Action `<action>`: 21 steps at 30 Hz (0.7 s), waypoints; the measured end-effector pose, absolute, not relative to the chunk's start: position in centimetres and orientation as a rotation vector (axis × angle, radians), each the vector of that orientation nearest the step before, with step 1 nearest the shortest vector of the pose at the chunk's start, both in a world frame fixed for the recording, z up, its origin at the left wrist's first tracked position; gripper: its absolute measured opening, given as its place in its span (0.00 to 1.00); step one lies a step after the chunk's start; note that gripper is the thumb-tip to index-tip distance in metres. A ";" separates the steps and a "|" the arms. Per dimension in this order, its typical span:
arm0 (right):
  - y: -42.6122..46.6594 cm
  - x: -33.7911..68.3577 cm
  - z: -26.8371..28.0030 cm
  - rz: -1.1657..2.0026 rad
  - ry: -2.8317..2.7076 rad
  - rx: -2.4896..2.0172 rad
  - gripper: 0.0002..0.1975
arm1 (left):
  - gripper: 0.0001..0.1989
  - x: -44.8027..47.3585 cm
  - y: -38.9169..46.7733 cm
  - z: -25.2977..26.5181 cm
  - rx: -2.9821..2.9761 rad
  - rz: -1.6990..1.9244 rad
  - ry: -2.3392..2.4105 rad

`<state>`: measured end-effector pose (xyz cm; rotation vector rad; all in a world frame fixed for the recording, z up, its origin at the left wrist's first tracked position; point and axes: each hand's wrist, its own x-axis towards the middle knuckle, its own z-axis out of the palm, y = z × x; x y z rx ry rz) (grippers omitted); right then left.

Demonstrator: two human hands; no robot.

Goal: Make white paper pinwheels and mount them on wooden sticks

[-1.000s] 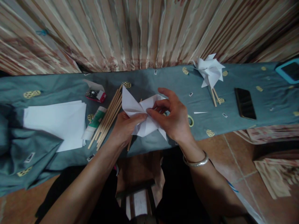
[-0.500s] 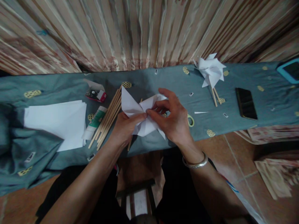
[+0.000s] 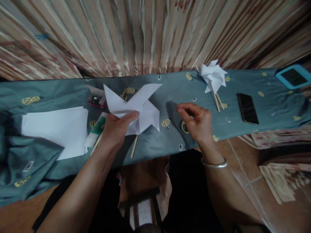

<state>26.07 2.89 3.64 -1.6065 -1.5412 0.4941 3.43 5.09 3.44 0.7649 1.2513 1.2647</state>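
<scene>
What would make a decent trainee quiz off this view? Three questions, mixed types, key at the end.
1. What holds the folded paper?
A. right hand
B. left hand
C. both hands

2. True or false: the dark phone lies farther to the person's right than the stack of white sheets.

3. Fill in: the silver bracelet is worn on the ____ wrist.

Key:
1. B
2. True
3. right
</scene>
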 end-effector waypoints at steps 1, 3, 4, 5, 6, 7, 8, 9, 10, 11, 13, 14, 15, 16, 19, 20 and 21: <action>2.6 26.5 3.5 0.498 -1.596 -1.641 0.07 | 0.11 3.2 5.2 3.6 0.754 1.281 1.271; 2.1 27.0 3.1 0.542 -1.710 -1.665 0.07 | 0.10 2.8 5.4 4.0 0.737 1.312 1.299; 1.8 27.0 3.0 0.580 -1.759 -1.658 0.08 | 0.10 2.8 5.4 4.1 0.733 1.330 1.306; 1.6 26.9 2.9 0.621 -1.804 -1.651 0.08 | 0.10 2.7 5.4 4.2 0.733 1.338 1.309; 1.4 26.8 2.8 0.659 -1.842 -1.651 0.07 | 0.09 2.7 5.3 4.2 0.735 1.340 1.310; 1.2 26.7 2.8 0.692 -1.876 -1.659 0.07 | 0.10 2.8 5.3 4.2 0.739 1.335 1.311; 1.1 26.5 2.7 0.715 -1.902 -1.672 0.07 | 0.10 2.8 5.2 4.1 0.743 1.326 1.314; 1.0 26.4 2.7 0.725 -1.923 -1.685 0.06 | 0.10 2.9 5.2 4.0 0.748 1.314 1.316; 1.0 26.2 2.6 0.724 -1.944 -1.694 0.06 | 0.10 2.9 5.2 3.9 0.753 1.303 1.319; 1.0 26.1 2.6 0.712 -1.964 -1.698 0.06 | 0.11 2.9 5.2 3.9 0.755 1.301 1.321; 1.0 25.8 2.4 0.653 -2.028 -1.700 0.06 | 0.11 3.0 5.2 3.7 0.759 1.304 1.321; 1.0 25.7 2.3 0.611 -2.070 -1.704 0.05 | 0.11 3.0 5.2 3.6 0.761 1.307 1.320; 0.9 25.5 2.3 0.571 -2.111 -1.709 0.06 | 0.11 3.0 5.2 3.5 0.763 1.307 1.317; 0.9 25.3 2.3 0.540 -2.147 -1.713 0.06 | 0.11 3.0 5.2 3.5 0.767 1.304 1.314; 0.7 24.6 2.4 0.570 -2.201 -1.673 0.08 | 0.11 3.1 5.2 3.3 0.778 1.289 1.309; 0.7 24.3 2.5 0.616 -2.205 -1.639 0.08 | 0.11 3.1 5.1 3.3 0.780 1.284 1.310; 0.6 24.0 2.5 0.660 -2.201 -1.599 0.08 | 0.11 3.2 5.1 3.2 0.781 1.281 1.312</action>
